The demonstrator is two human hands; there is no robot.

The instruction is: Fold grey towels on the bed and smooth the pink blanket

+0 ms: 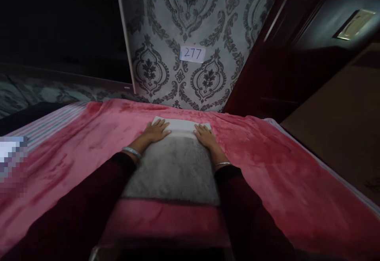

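In front of you a pink blanket (282,174) covers the surface, with a striped sheet (56,124) showing past it on your left. Directly on the blanket lies your grey cloth (175,170), spread flat.

We see dim room: far-left screen (59,27) nearly black, glare on brassy plate (354,24), far right. Grey cloth (175,170) softly blurred; pixelated patch (12,162) left; edges stretched.

Passage exists over the pink blanket (282,174) at centre right and, mid-frame, over the grey cloth (175,170) between the left hand (157,130) and right hand (206,136). The patterned wall (185,80) bars the upper centre; sleeved forearms (80,197) obstruct approach from lower left and lower right.
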